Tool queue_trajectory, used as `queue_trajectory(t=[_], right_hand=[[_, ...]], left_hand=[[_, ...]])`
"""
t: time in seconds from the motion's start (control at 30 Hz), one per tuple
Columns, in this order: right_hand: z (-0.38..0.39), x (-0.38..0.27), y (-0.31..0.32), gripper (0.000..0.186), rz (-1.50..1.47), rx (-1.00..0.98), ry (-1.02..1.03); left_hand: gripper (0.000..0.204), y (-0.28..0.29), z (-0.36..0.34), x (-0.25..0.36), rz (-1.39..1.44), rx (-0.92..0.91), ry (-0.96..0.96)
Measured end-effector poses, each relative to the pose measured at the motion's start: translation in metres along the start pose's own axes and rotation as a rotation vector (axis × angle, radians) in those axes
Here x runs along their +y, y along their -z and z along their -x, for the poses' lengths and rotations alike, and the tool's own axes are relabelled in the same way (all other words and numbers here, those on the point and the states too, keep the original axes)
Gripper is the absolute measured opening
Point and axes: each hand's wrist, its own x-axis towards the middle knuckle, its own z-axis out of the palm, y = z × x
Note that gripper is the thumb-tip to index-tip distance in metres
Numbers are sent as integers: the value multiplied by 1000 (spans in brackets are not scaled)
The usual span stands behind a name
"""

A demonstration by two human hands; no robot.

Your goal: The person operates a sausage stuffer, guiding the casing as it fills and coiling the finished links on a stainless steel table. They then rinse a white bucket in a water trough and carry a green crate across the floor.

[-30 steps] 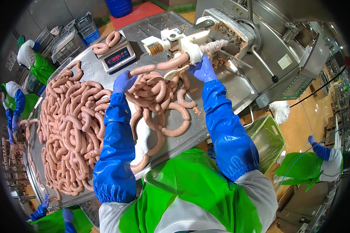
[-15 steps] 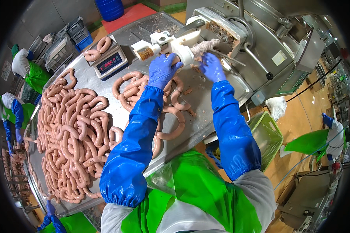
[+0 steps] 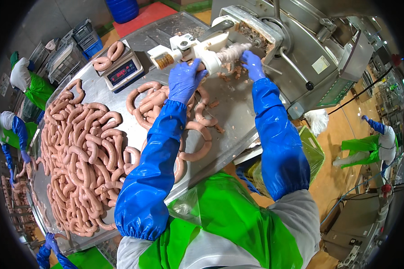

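My left hand (image 3: 184,81), in a purple-blue glove, curls round a fresh sausage (image 3: 201,67) at the white outlet ring (image 3: 210,62) of the sausage-filling machine. On the horn behind that ring sits pale, ruffled sausage casing (image 3: 231,53). The fingers of my right hand (image 3: 253,66) are closed at the far end of this casing, partly hidden against it. Below my left hand a loose heap of linked sausages (image 3: 153,104) lies on the steel table (image 3: 231,121), with one curved length (image 3: 202,142) nearer to me.
A big pile of sausages (image 3: 83,166) covers the table's left side. Beyond it, a scale (image 3: 125,74) carries two sausages. The machine's black-knobbed lever (image 3: 309,85) juts out at the right. Co-workers stand left and right; one person's gloved hands (image 3: 51,242) show at lower left.
My right hand has moved from open beside the horn up to the casing. The casing looks more bunched toward the ring. My left hand stays at the outlet.
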Motion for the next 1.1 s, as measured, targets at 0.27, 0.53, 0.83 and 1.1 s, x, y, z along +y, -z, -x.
queue_trajectory(t=[0.27, 0.53, 0.83, 1.1], right_hand=[[-15, -25, 22, 34, 94, 92, -72], [33, 33, -26, 36, -125, -484, -294], [76, 21, -97, 36, -648, -412, -372], [94, 23, -111, 36, -782, -360, -351]], left_hand=[[27, 8, 3, 8, -82, 3, -47], [34, -2, 2, 2, -87, -12, -76], [43, 3, 6, 3, -218, 24, -15], [44, 8, 16, 2, -216, 18, -43]])
